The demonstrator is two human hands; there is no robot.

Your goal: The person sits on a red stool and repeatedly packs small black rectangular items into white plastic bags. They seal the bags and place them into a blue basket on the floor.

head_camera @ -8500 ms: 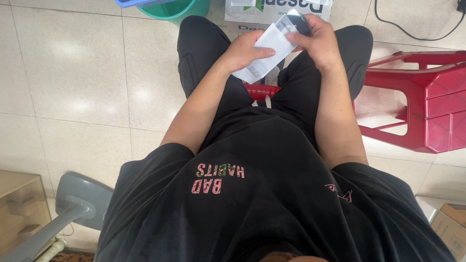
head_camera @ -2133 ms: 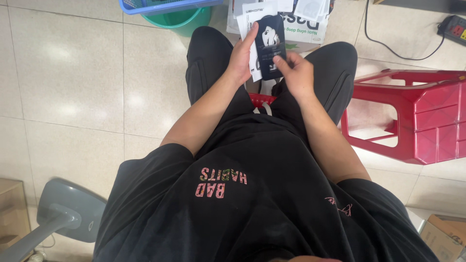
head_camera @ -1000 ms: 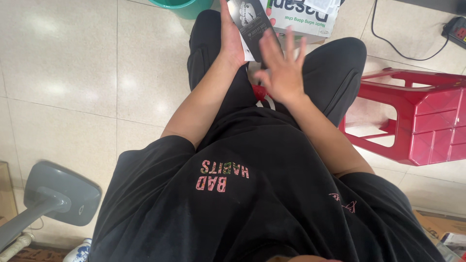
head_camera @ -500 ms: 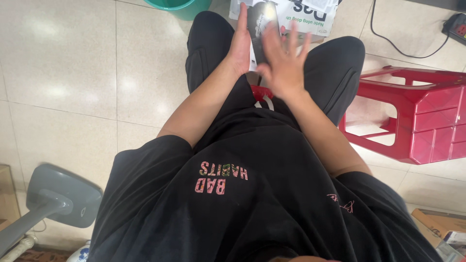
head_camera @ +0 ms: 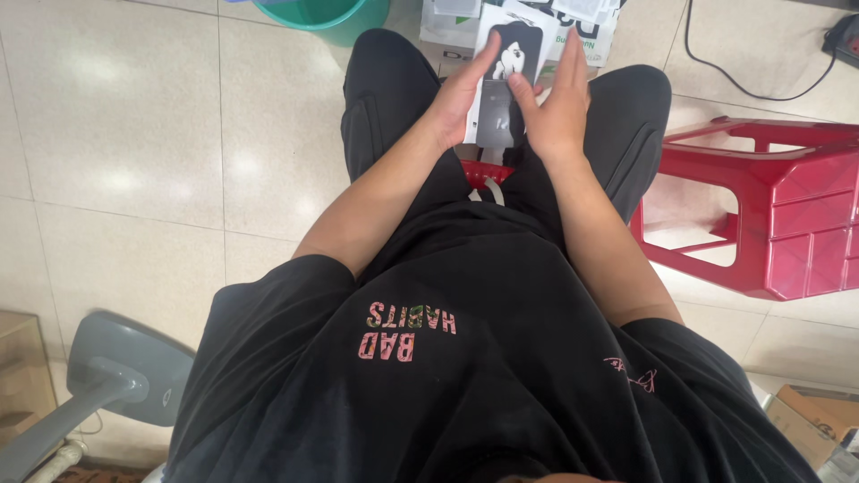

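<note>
We are holding a flat dark packet [head_camera: 512, 72] between both hands above our knees: our left hand [head_camera: 461, 98] is cupping its left edge with fingers stretched and only loosely curled, and our right hand [head_camera: 557, 103] is pressing against its right side, thumb across the front and fingers nearly straight. The packet's lower part is lying hidden behind our palms, and the white box [head_camera: 447, 22] beyond it is being cut off by the frame's top edge, beside a green bucket [head_camera: 331, 13] and a red stool [head_camera: 787, 215].

Bucket [head_camera: 327, 13] and box [head_camera: 447, 22] cut by top edge; stool [head_camera: 787, 215] cut at right; packet [head_camera: 506, 85] partly hidden by fingers [head_camera: 573, 58].
</note>
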